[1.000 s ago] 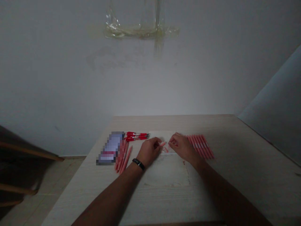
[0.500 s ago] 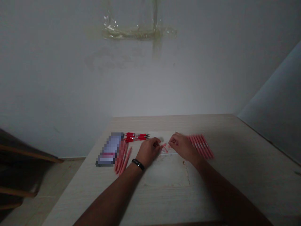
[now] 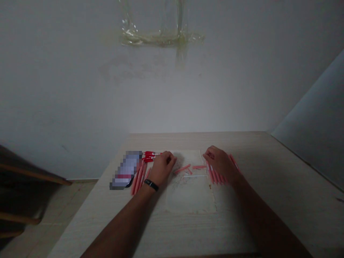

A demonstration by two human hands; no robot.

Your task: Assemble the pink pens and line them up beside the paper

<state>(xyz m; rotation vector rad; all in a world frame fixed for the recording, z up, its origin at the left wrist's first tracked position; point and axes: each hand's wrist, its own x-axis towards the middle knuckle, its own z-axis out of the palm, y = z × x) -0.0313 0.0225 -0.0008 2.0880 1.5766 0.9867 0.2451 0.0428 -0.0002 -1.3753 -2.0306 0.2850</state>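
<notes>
My left hand (image 3: pixel 163 165) hovers over the left part of a pale sheet, beside the red pens (image 3: pixel 149 156). Its thumb and fingers are pinched together, and I cannot make out anything between them. My right hand (image 3: pixel 219 162) is above the row of pink pens (image 3: pixel 215 176), hiding part of it. Its fingers are curled closed too, their contents hidden. Between the hands lie a pink pen part (image 3: pixel 182 169), a second pink piece (image 3: pixel 199 167) and a thin white refill-like stick (image 3: pixel 194 176). Several pink pen-like sticks (image 3: pixel 137 179) rest left of my left wrist.
A phone (image 3: pixel 125 171), blurred out, lies at the table's left side. The pale sheet (image 3: pixel 189 199) has a torn right edge and sits on the wooden table (image 3: pixel 172 236). Behind stands a wall (image 3: pixel 199 100) with tape on it. Chair-like wooden bars (image 3: pixel 34 173) are at left.
My hands have moved apart, the left one leftward and the right one rightward over the pink pens. The pink pieces between them now lie on the sheet, out of my fingers.
</notes>
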